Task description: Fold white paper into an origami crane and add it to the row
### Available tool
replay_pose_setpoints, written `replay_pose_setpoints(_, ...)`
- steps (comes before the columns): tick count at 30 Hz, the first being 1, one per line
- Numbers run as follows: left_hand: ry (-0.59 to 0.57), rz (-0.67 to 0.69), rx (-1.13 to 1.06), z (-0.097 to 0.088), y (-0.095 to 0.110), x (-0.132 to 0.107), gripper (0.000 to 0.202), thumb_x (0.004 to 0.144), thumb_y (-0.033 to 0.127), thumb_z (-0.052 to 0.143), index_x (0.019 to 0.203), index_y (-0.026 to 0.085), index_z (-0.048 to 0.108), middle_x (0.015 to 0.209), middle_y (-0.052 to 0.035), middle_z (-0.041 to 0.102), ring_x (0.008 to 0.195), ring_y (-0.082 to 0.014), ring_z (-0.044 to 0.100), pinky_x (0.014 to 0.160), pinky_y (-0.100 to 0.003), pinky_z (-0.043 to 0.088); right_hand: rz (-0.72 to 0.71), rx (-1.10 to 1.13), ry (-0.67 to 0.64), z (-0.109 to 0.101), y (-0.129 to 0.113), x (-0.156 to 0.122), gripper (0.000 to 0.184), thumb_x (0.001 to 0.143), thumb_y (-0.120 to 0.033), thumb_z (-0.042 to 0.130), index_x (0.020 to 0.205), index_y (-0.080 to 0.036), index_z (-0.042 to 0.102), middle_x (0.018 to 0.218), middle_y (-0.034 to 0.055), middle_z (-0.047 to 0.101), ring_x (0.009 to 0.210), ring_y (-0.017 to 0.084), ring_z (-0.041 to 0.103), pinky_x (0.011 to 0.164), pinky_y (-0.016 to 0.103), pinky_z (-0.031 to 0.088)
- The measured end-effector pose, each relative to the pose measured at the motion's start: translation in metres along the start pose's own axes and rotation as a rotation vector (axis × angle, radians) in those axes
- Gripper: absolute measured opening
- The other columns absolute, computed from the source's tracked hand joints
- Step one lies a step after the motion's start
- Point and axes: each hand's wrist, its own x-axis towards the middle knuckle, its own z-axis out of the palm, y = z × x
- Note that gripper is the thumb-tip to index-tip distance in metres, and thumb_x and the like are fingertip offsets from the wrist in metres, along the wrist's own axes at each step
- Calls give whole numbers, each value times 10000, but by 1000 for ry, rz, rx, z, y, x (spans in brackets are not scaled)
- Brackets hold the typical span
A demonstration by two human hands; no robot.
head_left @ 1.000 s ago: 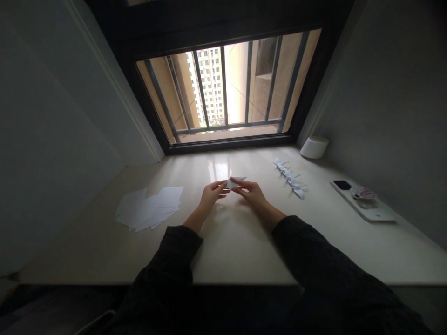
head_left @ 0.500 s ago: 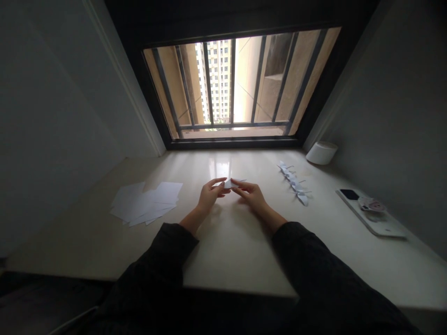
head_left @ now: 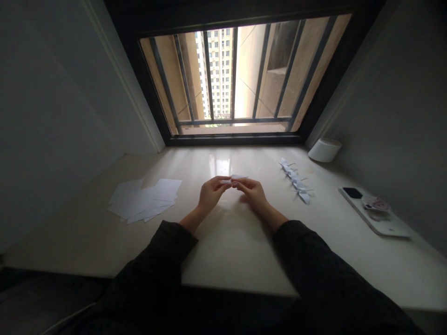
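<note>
Between my two hands, just above the pale sill, is a small folded piece of white paper (head_left: 240, 176); most of it is covered by fingers. My left hand (head_left: 211, 191) pinches its left side between thumb and fingers. My right hand (head_left: 252, 190) grips the other side, its fingertips meeting those of the left. A thin white point of the paper sticks out behind the right fingers. Off to the right stands a row of several folded paper cranes (head_left: 294, 180). Loose white paper sheets (head_left: 145, 200) lie overlapping to the left.
A white phone (head_left: 375, 214) with a round grip on its back lies at the right by the wall. Behind it, a white cylindrical object (head_left: 324, 150) stands in the corner. The barred window (head_left: 232, 139) closes off the back of the sill (head_left: 237, 260).
My fingers have closed in around the folded paper, and the hands are nearer each other, hiding more of it. The view has tilted slightly.
</note>
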Motion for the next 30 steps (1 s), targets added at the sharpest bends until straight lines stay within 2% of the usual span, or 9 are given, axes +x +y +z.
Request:
replay_pose_setpoints(4, 45, 13, 21, 1, -1, 0, 312, 694, 397, 717, 904, 166, 704, 915, -80, 725, 809, -187, 676, 716, -297, 524, -14, -35, 46, 2, -1, -1, 246, 693, -449, 710, 794, -227, 746, 763, 37, 732, 745, 183, 661, 749, 341, 525)
replay_pose_setpoints(8, 59, 0, 26, 2, -1, -1, 320, 676, 405, 731, 876, 157, 710, 853, -81, 727, 769, -183, 676, 700, -298, 523, -12, -49, 89, 2, 0, -1, 233, 685, -444, 714, 777, -232, 745, 771, 35, 735, 740, 186, 663, 746, 347, 521)
replay_pose_setpoints(16, 28, 36, 2, 2, -3, -1, 307, 692, 401, 722, 877, 158, 694, 851, -76, 721, 770, -170, 672, 701, -281, 519, -58, -34, 41, -1, -1, 0, 198, 672, -395, 738, 798, -243, 756, 872, 45, 745, 863, 222, 675, 849, 380, 508)
replay_pose_setpoints(21, 41, 59, -2, 1, -4, 1, 280, 680, 393, 730, 821, 153, 700, 834, -74, 719, 752, -164, 664, 712, -291, 518, -10, 7, 65, -1, -1, -1, 211, 624, -377, 775, 767, -223, 754, 773, 51, 742, 729, 205, 680, 756, 371, 533)
replay_pose_setpoints(30, 87, -37, -74, -1, -6, 4, 208, 626, 307, 772, 763, 157, 731, 712, -46, 712, 658, -135, 628, 670, -279, 497, -1, -21, 67, -2, -4, 1, 206, 631, -384, 767, 737, -208, 751, 727, 45, 733, 706, 188, 663, 736, 348, 520)
